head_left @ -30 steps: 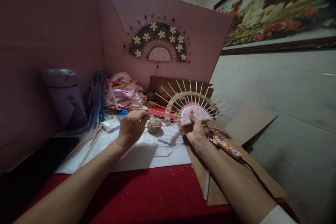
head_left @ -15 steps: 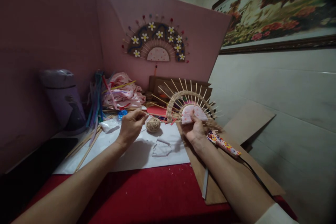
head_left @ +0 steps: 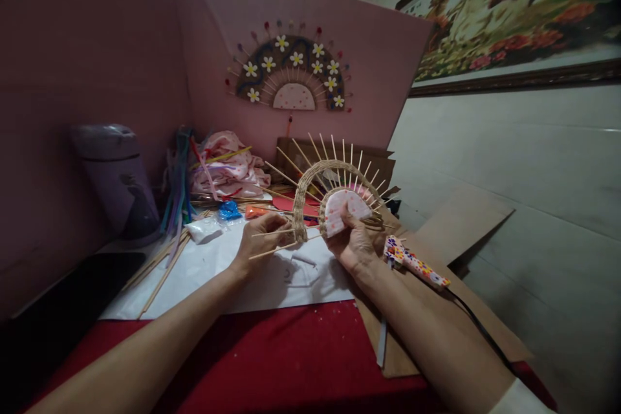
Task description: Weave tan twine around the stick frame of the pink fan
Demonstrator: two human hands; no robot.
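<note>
A half-round fan frame of thin sticks, with a woven twine band (head_left: 301,197) and a pink dotted centre (head_left: 342,210), is held up over the table. My right hand (head_left: 356,242) grips the frame by its centre, thumb on the pink piece. At the band's lower left end, my left hand (head_left: 264,239) has its fingers closed beside the outer sticks; what they pinch is too small to make out. White paper (head_left: 208,284) lies beneath. The ball of twine cannot be seen.
A finished flowered fan (head_left: 295,59) hangs on the pink board. A purple cup (head_left: 119,187), ribbons (head_left: 180,181) and pink cloth (head_left: 230,168) stand at the back left. On cardboard (head_left: 466,301) at the right lies a flower-patterned tool (head_left: 417,265) with a black cord.
The fan frame has shifted left and tilted, its lower left sticks now pointing toward my left hand. My left hand has moved right to the band's end. The twine ball is no longer visible.
</note>
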